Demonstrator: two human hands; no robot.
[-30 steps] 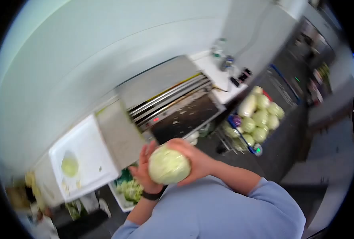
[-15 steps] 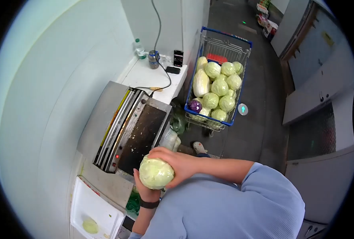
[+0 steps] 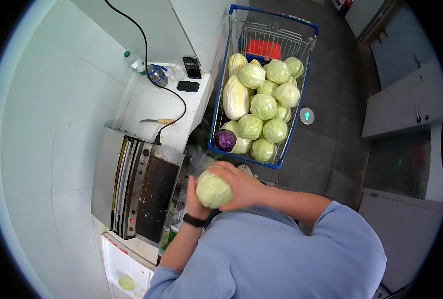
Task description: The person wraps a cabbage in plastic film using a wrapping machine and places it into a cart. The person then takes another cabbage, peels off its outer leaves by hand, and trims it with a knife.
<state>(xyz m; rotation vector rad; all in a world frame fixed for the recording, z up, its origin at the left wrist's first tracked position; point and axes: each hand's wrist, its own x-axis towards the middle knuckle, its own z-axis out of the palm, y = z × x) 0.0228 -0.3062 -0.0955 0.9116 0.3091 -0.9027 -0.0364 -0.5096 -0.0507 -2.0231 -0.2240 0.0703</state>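
Observation:
A pale green cabbage point(image 3: 214, 191) is held between my two hands in front of my body. My left hand point(image 3: 195, 201), with a dark band on the wrist, presses against its left side. On the upper right side, my right hand point(image 3: 244, 187) curls its fingers over the top. The heat-sealing wrap machine point(image 3: 151, 197), with a dark, crumb-strewn plate and a lit red light, stands to the left of the cabbage. Ahead is a blue-edged shopping cart point(image 3: 293, 134) filled with several wrapped cabbages point(image 3: 264, 106), napa cabbages point(image 3: 236, 97) and a purple cabbage point(image 3: 225, 140).
On the white counter point(image 3: 149, 104) are a wooden-handled knife point(image 3: 164, 121), a propped phone point(image 3: 192, 68), a black case point(image 3: 188, 86), a jug point(image 3: 157, 75) and a bottle point(image 3: 134, 62). A black cable point(image 3: 145, 45) runs to the machine. Lower left, a white tray point(image 3: 115, 264) holds a cabbage leaf point(image 3: 126, 282).
My view has shifted toward the cart, which now appears closer and larger. Both hands have carried the cabbage up and slightly right in view, keeping their hold.

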